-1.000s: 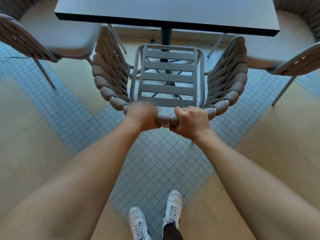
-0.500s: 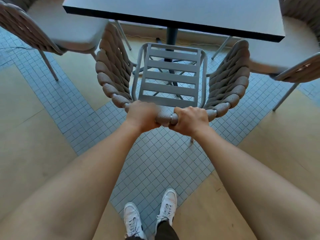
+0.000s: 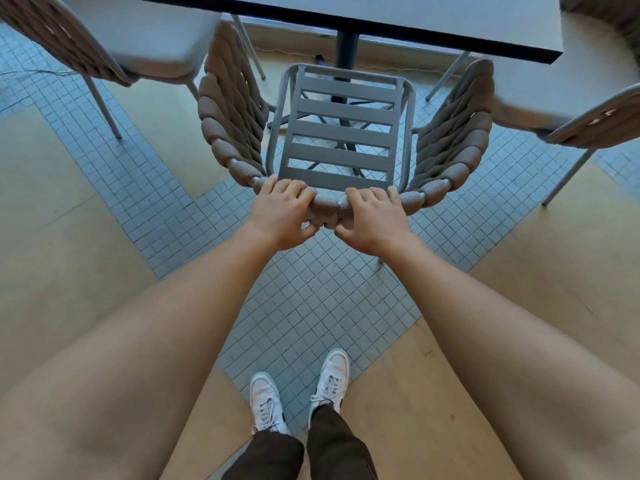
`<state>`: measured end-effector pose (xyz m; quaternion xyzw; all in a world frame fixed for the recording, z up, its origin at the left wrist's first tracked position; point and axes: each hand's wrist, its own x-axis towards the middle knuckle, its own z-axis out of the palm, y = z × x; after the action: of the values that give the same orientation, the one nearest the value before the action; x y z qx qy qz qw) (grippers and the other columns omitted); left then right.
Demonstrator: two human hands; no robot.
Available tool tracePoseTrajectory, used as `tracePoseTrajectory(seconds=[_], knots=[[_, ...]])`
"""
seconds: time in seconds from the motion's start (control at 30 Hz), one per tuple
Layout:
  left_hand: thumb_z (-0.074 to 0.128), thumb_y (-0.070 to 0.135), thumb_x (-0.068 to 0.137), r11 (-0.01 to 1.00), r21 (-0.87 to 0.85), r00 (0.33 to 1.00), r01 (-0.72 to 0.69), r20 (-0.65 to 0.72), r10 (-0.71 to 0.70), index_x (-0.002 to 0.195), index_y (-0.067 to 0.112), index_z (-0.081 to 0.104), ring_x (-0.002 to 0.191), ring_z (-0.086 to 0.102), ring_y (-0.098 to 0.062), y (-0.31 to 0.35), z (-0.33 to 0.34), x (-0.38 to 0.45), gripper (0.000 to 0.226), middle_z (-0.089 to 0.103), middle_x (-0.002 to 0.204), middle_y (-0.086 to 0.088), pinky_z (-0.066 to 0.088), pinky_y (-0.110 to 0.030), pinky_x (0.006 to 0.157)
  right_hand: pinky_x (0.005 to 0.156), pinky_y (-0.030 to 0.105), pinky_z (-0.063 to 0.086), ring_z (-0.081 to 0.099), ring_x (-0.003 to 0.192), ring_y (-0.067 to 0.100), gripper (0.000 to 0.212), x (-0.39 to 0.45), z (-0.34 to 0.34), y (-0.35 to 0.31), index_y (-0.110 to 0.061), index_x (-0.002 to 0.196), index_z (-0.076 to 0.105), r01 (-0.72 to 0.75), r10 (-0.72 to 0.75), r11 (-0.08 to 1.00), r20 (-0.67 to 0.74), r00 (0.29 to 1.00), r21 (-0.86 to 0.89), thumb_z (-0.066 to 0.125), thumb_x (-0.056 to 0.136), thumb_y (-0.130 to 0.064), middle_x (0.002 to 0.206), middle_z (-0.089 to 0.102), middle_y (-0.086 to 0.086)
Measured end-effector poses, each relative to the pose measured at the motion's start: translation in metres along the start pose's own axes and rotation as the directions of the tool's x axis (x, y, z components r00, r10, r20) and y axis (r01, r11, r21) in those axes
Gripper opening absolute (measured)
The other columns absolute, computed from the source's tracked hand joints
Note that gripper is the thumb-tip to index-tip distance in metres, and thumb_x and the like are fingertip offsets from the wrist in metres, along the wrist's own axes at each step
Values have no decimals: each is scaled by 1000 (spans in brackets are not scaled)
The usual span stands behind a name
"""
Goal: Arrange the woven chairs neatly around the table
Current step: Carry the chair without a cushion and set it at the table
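Note:
A woven chair (image 3: 232,116) with a grey slatted metal seat (image 3: 341,133) stands right in front of me, its seat front just under the edge of the dark table (image 3: 415,15). My left hand (image 3: 282,213) and my right hand (image 3: 372,220) sit side by side on the middle of its braided top rail. On both, the fingers curl over the rail and the thumbs lie beneath it. The chair's rear legs are mostly hidden behind my hands.
A second woven chair with a pale cushion (image 3: 138,39) stands at the table's left side, a third (image 3: 554,98) at its right side. The table's black pedestal (image 3: 346,46) is beyond the seat. My white shoes (image 3: 266,403) are on the tiled floor strip.
The chair has slid a little further toward the table. My hands have gone from tight fists around the rail to fingers draped over its top.

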<state>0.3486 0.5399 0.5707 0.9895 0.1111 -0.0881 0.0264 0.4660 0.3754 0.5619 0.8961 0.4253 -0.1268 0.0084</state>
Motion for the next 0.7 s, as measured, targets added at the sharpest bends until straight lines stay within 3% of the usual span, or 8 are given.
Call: tracePoseTrajectory(seconds=[0.1, 0.2, 0.43, 0.7], knots=[[48, 64, 91, 1000, -9, 1000, 18, 23, -18, 144, 19, 44, 138, 38, -27, 4, -10, -6, 70, 44, 150, -6, 20, -48, 119, 122, 56, 4, 21, 148, 29, 82, -15, -2, -2, -20, 155, 24, 9, -10, 999, 30, 1000, 33, 47, 90, -64, 157, 35, 6], [44, 67, 92, 1000, -15, 998, 20, 52, -19, 146, 19, 42, 139, 37, -26, 7, -23, -12, 72, 42, 153, -7, 27, -45, 116, 123, 54, 0, 8, 153, 29, 84, -27, -8, -2, -21, 159, 15, 12, -17, 997, 55, 998, 76, 41, 93, -65, 165, 22, 9], [38, 67, 95, 1000, -2, 997, 3, 83, -3, 151, 28, 37, 143, 34, -25, 20, -50, -18, 68, 40, 156, -5, 27, -49, 117, 122, 54, 2, 9, 153, 30, 75, -45, -33, 8, -26, 158, 20, 14, -21, 998, 103, 994, 64, 31, 96, -67, 166, 20, 9], [37, 66, 96, 998, 20, 997, -52, 57, 51, 154, 30, 31, 146, 31, -24, 33, -82, -13, 69, 37, 158, -4, 23, -49, 120, 123, 55, 2, 8, 153, 29, 81, -62, -60, 35, -27, 161, 12, -127, 120, 989, 105, 987, 71, 16, 95, -74, 167, 17, 9]])
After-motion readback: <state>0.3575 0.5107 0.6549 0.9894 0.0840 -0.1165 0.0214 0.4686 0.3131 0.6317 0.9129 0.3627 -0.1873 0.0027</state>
